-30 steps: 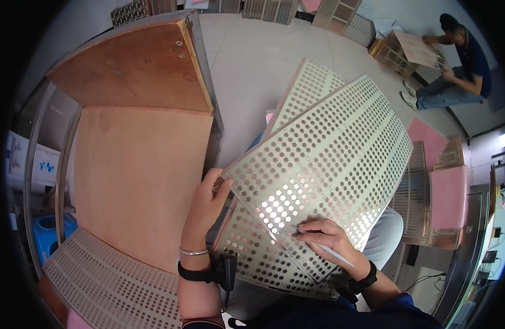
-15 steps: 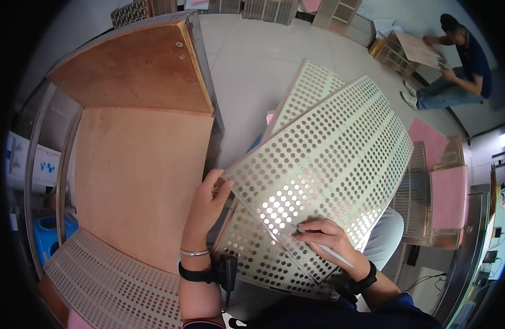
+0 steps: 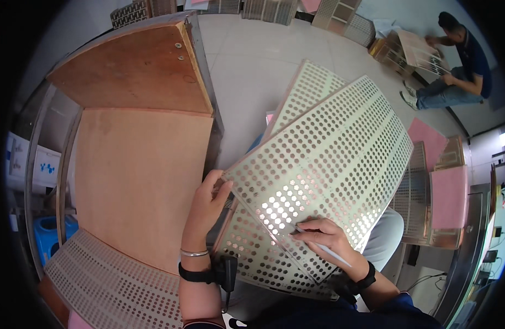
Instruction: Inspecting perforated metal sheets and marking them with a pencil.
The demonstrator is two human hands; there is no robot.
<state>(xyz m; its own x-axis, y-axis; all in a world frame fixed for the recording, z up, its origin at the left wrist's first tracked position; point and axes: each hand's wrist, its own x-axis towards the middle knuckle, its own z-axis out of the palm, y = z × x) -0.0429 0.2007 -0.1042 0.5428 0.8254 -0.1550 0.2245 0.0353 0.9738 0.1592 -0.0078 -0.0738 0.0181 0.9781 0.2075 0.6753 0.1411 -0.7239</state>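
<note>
A pale green panel with rows of shiny, flower-like metal dots lies tilted across my lap. My left hand is closed on its left corner, thumb on top and fingers curled at the edge. In my right hand is a slim white pen-like tool, its tip pointing at the dots by the panel's near edge. Light glares off the dots beside that tip. Beneath is a second panel of the same kind, partly covered, showing at the near side and far left.
To the left stands a wooden board stand with a raised back. Another dotted panel lies at its near end. Stacked panels and pink sheets are on the right. A person sits at the far right handling a sheet.
My hands and the panel stay almost still, with the tool's tip shifting only slightly. The far person's sheet has tilted, and that person's head and hands have moved a little.
</note>
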